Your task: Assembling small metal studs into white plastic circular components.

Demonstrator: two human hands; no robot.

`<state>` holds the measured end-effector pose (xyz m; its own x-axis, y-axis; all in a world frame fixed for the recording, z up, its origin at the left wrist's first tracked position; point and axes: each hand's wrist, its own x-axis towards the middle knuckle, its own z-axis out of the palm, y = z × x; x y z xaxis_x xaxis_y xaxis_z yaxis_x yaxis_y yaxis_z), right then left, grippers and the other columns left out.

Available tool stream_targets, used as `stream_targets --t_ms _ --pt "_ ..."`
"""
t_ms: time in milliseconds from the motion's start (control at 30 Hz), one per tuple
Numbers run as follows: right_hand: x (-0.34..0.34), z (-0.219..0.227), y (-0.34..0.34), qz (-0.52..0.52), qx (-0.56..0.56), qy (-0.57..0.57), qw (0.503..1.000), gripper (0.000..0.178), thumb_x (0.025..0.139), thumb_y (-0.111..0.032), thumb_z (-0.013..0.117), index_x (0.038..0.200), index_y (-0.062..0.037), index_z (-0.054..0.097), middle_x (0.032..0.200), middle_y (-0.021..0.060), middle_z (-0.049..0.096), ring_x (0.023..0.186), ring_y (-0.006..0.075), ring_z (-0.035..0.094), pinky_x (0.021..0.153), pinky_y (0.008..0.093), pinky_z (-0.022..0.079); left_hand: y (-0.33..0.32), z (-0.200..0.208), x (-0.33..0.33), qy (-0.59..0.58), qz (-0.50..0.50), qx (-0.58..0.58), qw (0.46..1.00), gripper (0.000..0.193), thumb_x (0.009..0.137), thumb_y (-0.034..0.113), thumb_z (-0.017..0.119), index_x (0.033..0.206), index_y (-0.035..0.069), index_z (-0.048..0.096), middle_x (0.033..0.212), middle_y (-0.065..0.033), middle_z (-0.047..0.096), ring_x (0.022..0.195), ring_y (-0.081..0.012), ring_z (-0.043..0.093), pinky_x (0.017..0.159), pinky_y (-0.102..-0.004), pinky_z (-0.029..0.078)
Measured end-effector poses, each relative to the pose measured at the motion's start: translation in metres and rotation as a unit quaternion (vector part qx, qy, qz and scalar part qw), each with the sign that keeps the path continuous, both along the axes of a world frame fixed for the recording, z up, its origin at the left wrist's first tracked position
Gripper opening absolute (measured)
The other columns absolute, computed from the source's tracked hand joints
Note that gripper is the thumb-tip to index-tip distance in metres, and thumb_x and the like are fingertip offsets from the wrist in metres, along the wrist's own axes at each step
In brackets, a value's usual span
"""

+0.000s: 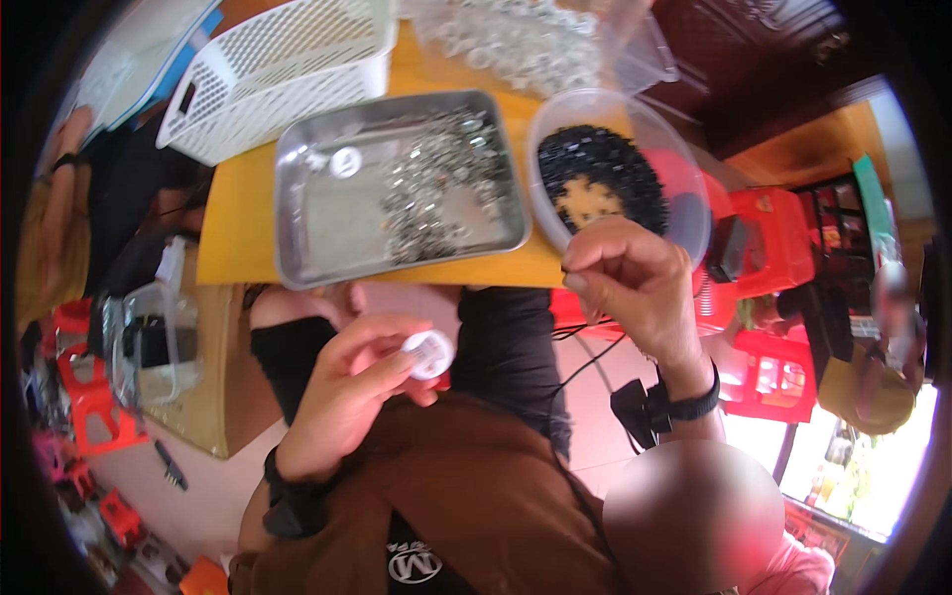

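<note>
My left hand [352,382] holds a small white round plastic piece [428,354] between thumb and fingers, over my lap. Pinched in my right hand [635,288] is a tiny dark piece [565,267], just past the table's front edge. Right beside that hand stands a clear round tub [697,213] with many small black pieces [635,183]. A metal tray [297,233] lies on the table, with shiny metal parts [436,183] heaped toward its right side. Another white round piece [345,162] rests at the tray's upper left.
Behind the tray stands a white perforated basket [288,74]. A clear container of whitish, see-through pieces [526,45] is at the back. Red stools [773,243] stand to the right. A cardboard box [233,367] is at left. Another person [129,188] sits far left.
</note>
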<state>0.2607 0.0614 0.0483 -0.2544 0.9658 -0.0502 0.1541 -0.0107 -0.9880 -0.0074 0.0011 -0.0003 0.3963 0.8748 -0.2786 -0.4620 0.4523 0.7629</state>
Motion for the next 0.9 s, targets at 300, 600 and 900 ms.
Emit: stream_targets --t_ms 300,600,900 --pt "-0.075 -0.026 -0.015 0.113 0.117 -0.055 0.985 0.022 0.069 0.007 0.071 0.086 -0.0026 0.063 0.086 0.0034 0.063 0.066 0.0066 0.058 0.054 0.0204 0.046 -0.006 -0.007 -0.006 0.02 0.029 0.0 0.999 0.018 0.092 0.01 0.055 0.108 0.002 0.059 0.099 -0.0102 0.063 0.084 -0.0181 0.063 0.072 -0.0294 0.055" --pt "-0.081 -0.036 -0.023 0.084 0.506 -0.15 0.845 0.028 0.063 0.006 0.075 0.081 -0.0044 0.056 0.083 0.0084 0.064 0.059 0.0183 0.06 0.047 0.0269 0.046 -0.002 0.003 -0.003 0.045 0.05 0.046 0.997 0.02 0.086 0.008 0.065 0.103 -0.001 0.062 0.096 -0.0065 0.063 0.083 -0.0108 0.061 0.072 -0.0235 0.054" --pt "-0.079 -0.033 -0.03 0.148 0.587 -0.221 0.765 0.022 0.061 -0.009 0.066 0.081 -0.003 0.059 0.096 0.0135 0.062 0.063 0.0171 0.061 0.047 0.0267 0.047 -0.002 -0.001 -0.004 0.056 0.033 0.073 0.995 0.011 0.087 0.004 0.061 0.096 -0.002 0.058 0.105 -0.0082 0.054 0.088 -0.0159 0.06 0.075 -0.0288 0.055"
